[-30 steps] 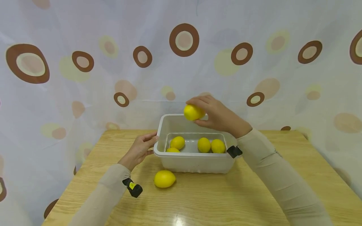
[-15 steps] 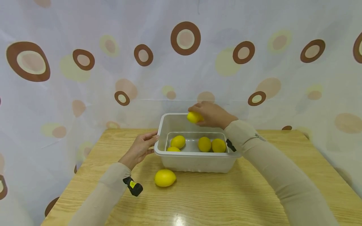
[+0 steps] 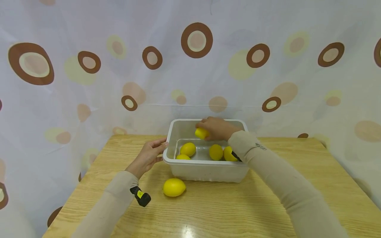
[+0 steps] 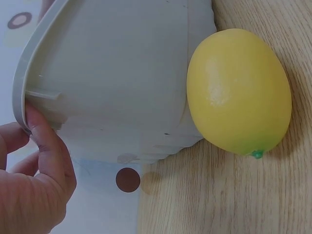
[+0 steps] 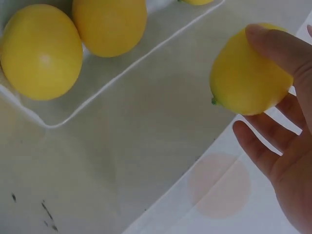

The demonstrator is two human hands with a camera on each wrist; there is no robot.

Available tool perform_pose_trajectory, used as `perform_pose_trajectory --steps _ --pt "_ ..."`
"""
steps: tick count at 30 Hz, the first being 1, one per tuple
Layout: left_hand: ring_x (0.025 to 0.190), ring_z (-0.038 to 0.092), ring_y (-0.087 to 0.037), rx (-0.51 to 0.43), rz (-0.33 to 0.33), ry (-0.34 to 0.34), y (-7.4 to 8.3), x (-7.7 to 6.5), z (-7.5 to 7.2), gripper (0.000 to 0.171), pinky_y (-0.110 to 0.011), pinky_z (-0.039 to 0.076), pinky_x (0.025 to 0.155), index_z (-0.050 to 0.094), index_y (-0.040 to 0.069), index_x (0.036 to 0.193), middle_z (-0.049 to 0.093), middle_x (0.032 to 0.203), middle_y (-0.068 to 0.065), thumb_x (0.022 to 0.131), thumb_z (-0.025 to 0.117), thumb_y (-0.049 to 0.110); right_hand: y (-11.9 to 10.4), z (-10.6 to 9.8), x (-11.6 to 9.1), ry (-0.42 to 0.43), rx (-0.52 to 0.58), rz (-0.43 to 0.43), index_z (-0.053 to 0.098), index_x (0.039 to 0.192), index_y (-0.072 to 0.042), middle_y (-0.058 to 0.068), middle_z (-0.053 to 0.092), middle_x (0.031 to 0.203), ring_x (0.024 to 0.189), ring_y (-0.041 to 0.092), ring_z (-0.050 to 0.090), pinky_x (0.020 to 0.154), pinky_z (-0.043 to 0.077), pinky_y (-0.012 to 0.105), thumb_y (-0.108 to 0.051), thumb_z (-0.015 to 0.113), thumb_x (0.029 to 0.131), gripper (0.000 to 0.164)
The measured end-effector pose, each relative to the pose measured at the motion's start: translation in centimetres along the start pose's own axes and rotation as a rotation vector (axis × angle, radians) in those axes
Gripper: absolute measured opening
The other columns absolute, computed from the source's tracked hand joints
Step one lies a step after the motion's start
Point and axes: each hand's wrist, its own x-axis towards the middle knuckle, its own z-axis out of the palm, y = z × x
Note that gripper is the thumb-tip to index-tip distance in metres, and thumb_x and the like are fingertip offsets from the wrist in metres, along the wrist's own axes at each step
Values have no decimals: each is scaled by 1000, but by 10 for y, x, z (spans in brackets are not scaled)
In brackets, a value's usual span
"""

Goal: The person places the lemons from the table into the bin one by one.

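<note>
A pale grey plastic bin (image 3: 208,172) stands on the table with several yellow lemons inside, among them one lemon (image 3: 188,149) at the left and one lemon (image 3: 216,152) right of the middle. My left hand (image 3: 148,155) grips the bin's left rim, thumb and fingers pinching it in the left wrist view. Inside the bin's back part, above its floor, my right hand (image 3: 218,128) holds another lemon (image 5: 251,73) between thumb and fingers. On the table in front of the bin lies one more lemon (image 4: 239,92), its green tip showing.
The bin sits on a light wooden table (image 3: 226,211). Behind the table hangs a white curtain (image 3: 166,86) with brown rings and pale spots. A small black device (image 3: 141,196) is strapped to the left wrist.
My right hand has lowered the held lemon from above the rim down into the bin. The left hand stays on the rim, and the lemon on the table has not moved.
</note>
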Motion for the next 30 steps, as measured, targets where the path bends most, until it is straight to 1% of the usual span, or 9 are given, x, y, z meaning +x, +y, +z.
perform_pose_trajectory --steps 2,5,10,12,14,17,21,26,30 --pt "93 60 -13 3 -1 2 0 -1 0 44 -26 56 74 47 10 142 48 140 -19 99 54 18 -1 2 1 -27 31 -3 56 125 -10 8 65 115 100 29 58 93 48 43 -16 78 81 50" --pt "94 60 -15 3 -2 5 0 -1 0 44 -26 56 74 47 10 142 48 140 -19 99 54 18 0 5 3 -56 66 20 56 125 -9 8 65 115 100 29 59 95 48 43 -14 78 81 49" --pt "110 56 -29 1 0 5 1 0 0 45 -26 56 75 46 10 143 50 139 -17 99 54 18 7 13 6 -81 93 59 57 126 -7 8 63 120 106 28 57 99 45 42 -9 76 81 49" --pt "116 53 -34 1 3 2 2 0 0 45 -27 56 75 46 10 143 50 139 -16 99 54 17 9 16 8 -89 109 67 58 123 -7 8 63 118 105 27 57 98 45 42 -8 76 81 46" --pt "118 52 -35 3 5 0 2 0 0 45 -27 56 75 46 10 143 50 139 -16 99 54 17 10 19 9 -106 124 76 59 121 -8 8 64 115 104 26 57 98 45 42 -8 76 81 44" --pt "118 52 -35 8 8 -4 2 0 0 45 -27 56 75 46 10 143 50 139 -16 99 54 17 9 24 11 -132 144 87 59 120 -8 10 63 114 104 27 57 98 45 42 -9 75 81 42" --pt "114 54 -32 4 8 0 1 0 1 44 -27 56 75 47 9 142 49 139 -16 99 54 17 10 32 14 -161 145 109 58 122 -8 11 63 118 107 29 56 98 44 43 -14 75 82 44" --pt "105 57 -26 -2 6 9 -1 1 1 44 -26 55 73 48 8 141 49 138 -20 99 55 17 13 42 15 -158 169 141 57 124 -7 12 62 120 107 31 56 98 44 44 -17 75 82 46" --pt "108 57 -29 -3 6 11 -1 0 0 44 -26 55 73 47 9 142 50 138 -19 99 54 17 15 45 17 -152 200 143 55 125 -4 14 61 120 108 32 55 99 43 44 -18 73 83 48"
